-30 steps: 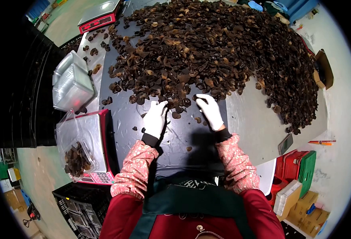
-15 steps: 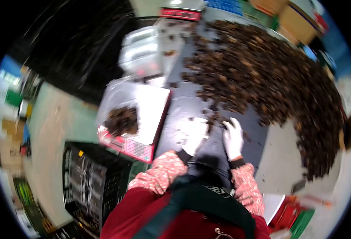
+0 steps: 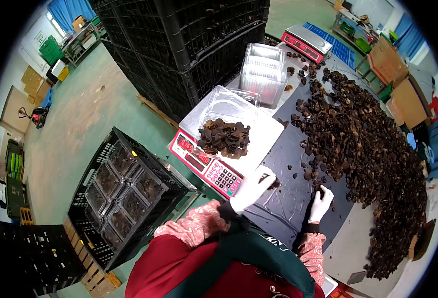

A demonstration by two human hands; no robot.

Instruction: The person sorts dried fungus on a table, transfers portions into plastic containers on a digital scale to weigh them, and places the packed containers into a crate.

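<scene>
Closed round some dark fungus pieces, my left hand point(image 3: 253, 188) in a white glove is beside the front right corner of the red and silver scale point(image 3: 264, 130). On that scale lies an open clear plastic box point(image 3: 218, 107) with dark fungus point(image 3: 225, 138) in it. My right hand point(image 3: 321, 203), also gloved, rests at the near edge of the large fungus pile point(image 3: 363, 134); its fingers are bent at a dark piece, and whether it grips that piece is unclear.
Stacked clear boxes point(image 3: 263, 74) stand behind the scale, near a second scale point(image 3: 306, 42). Tall black crates point(image 3: 179, 49) rise at the upper left. A black crate point(image 3: 162, 191) on the floor holds filled clear boxes. A phone point(image 3: 357, 277) lies at the table's near right.
The view has turned left toward the scale and the floor crate. My left hand has moved away from the pile toward the scale, carrying fungus pieces. My right hand stays near the pile.
</scene>
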